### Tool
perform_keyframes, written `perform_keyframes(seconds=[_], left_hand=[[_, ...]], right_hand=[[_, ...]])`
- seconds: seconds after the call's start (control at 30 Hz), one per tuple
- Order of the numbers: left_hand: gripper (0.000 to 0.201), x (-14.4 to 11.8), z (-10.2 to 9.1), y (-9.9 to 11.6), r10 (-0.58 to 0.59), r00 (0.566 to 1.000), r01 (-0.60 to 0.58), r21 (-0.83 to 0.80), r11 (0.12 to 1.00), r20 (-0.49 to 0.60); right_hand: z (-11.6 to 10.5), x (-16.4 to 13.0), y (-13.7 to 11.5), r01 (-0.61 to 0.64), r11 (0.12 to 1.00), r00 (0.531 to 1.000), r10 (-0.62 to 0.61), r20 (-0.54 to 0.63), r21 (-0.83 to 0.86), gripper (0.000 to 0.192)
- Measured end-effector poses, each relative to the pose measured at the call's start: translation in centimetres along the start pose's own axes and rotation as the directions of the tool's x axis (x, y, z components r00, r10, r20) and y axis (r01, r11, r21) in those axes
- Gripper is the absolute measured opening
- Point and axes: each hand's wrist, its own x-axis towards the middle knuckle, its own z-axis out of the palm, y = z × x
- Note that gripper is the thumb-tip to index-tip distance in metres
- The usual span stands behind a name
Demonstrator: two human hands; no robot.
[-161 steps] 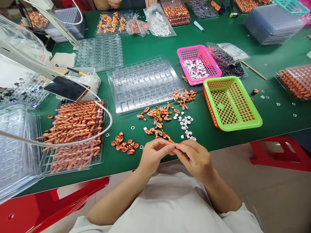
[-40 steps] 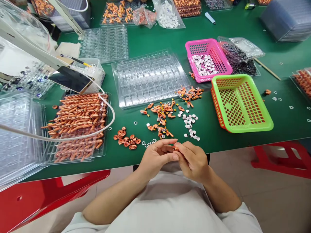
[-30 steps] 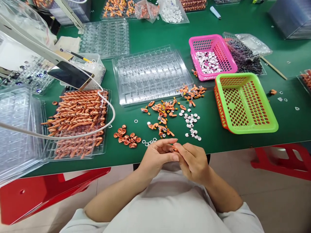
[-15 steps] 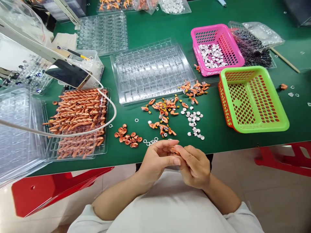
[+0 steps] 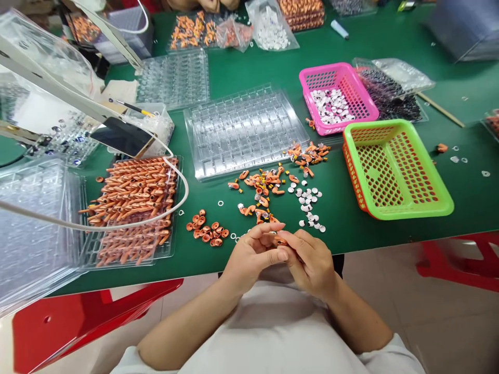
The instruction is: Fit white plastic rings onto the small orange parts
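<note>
"Where is the piece, seen from the head camera?"

"Lower centre of the frame, up between two hands: a small orange piece (image 5: 281,242), a dark opening showing in it, near the front edge of the green table (image 5: 374,228)."

"Which hand has it?"

"The right hand (image 5: 312,262), thumb and fingers pinched on it, a grip that suits something so small. The left hand (image 5: 249,257) curves around the other side, thumb stretched toward the right fingertips, perhaps to steady it. Whether those fingers grip too, I cannot tell."

"And the scatter beyond?"

"Loose parts in separate groups, presumably for a short reach: orange cups (image 5: 215,225) left of the hands, curved orange parts (image 5: 278,191) in the middle of the frame, white discs (image 5: 314,199) just right of those."

"The baskets?"

"Right of centre. The pink basket (image 5: 323,127) holds more white pieces, likely to keep them from rolling off; the green basket (image 5: 444,208) sits nearer, inside a red one. A clear tray (image 5: 200,171) lies upper centre, behind the parts."
</note>
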Motion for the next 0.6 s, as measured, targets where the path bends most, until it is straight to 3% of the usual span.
perform_keyframes(seconds=[0.1, 0.2, 0.3, 0.4, 0.5, 0.53, 0.6], left_hand=[[0.054, -0.1, -0.1, 0.5, 0.061, 0.996, -0.071, 0.164, 0.984, 0.063], [0.042, -0.2, -0.3, 0.8, 0.263, 0.963, -0.258, 0.439, 0.861, 0.052], [0.026, -0.2, -0.7, 0.7, 0.492, 0.859, -0.457, 0.642, 0.615, 0.141], [0.026, 0.0, -0.9, 0.7, 0.627, 0.707, -0.627, 0.701, 0.339, 0.329], [0.027, 0.0, -0.9, 0.6, 0.677, 0.597, -0.709, 0.679, 0.193, 0.431], [0.026, 0.0, -0.9, 0.6, 0.682, 0.593, -0.710, 0.677, 0.193, 0.427], [0.022, -0.2, -0.9, 0.6, 0.670, 0.647, -0.672, 0.687, 0.277, 0.363]], right_hand=[[-0.5, 0.2, -0.3, -0.046, 0.999, 0.998, 0.047, -0.033, 0.028, 0.034], [-0.9, 0.2, -0.8, -0.068, 0.997, 0.996, 0.070, -0.059, 0.039, 0.040], [-1.0, 0.2, -1.2, -0.058, 0.997, 0.996, 0.061, -0.070, 0.044, 0.040], [-0.5, 0.4, -1.7, -0.114, 0.992, 0.990, 0.118, -0.075, 0.049, 0.030], [0.0, 0.5, -2.1, -0.167, 0.984, 0.982, 0.171, -0.083, 0.061, 0.018], [0.1, 0.5, -2.1, -0.176, 0.982, 0.980, 0.182, -0.082, 0.072, 0.016], [0.1, 0.4, -2.0, -0.193, 0.976, 0.978, 0.199, -0.056, 0.099, 0.016]])
